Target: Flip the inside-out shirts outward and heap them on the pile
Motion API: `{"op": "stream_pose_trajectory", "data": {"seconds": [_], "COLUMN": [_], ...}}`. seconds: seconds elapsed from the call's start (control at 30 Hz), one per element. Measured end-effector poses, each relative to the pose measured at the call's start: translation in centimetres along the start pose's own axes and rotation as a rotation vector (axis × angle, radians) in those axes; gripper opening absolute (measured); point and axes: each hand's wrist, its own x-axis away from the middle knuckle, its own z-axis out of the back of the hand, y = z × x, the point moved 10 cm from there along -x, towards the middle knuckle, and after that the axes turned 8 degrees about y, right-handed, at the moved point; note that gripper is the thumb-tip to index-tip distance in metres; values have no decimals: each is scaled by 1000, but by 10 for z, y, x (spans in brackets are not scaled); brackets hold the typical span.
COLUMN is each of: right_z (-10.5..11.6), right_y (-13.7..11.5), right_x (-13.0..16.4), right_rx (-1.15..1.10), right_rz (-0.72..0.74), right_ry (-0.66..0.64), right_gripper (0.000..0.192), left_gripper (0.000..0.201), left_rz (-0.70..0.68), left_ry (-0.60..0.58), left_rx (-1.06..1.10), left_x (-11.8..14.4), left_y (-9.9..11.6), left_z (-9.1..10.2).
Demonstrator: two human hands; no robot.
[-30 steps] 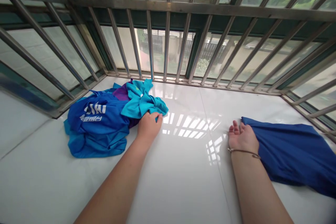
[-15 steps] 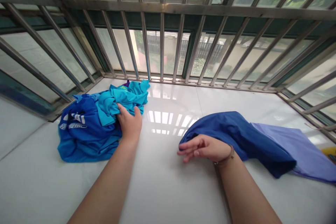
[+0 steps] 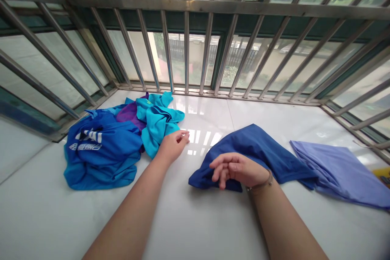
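Note:
My left hand is beside the right edge of a turquoise garment, fingers loosely bent and apart, with nothing visible in them. That garment lies crumpled on a heap with a purple cloth and a blue shirt bearing white printing. Over a navy blue cloth hovers my right hand, its fingers half curled and spread. The navy cloth lies loosely folded on the white tiled surface; whether the right hand touches it I cannot tell.
A folded lavender cloth lies at the right, against the navy cloth's end. Something yellow shows at the right edge. Metal bars in front of windows enclose the white tiled ledge at the back and sides.
My left hand has moved right, off the heap. The turquoise garment has shifted right, uncovering more purple cloth. The navy cloth has slid left under my right hand.

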Motion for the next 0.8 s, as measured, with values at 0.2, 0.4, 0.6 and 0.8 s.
{"op": "stream_pose_trajectory", "data": {"seconds": [0.2, 0.4, 0.6, 0.8], "right_z": [39, 78, 113, 109], "right_y": [-25, -46, -70, -86], "right_x": [6, 16, 58, 83], "right_rx": [-113, -132, 231, 1000], "right_rz": [198, 409, 678, 560], "right_ry": [301, 636, 1210, 1571], "right_gripper": [59, 40, 40, 35], "left_gripper": [71, 93, 54, 39], "left_rz": [183, 247, 29, -80], "left_ry": [454, 950, 912, 85], "left_rx": [78, -235, -224, 24], "left_x": [-24, 6, 9, 1], "left_y": [-45, -44, -8, 29], "left_z": [60, 138, 133, 19]}}
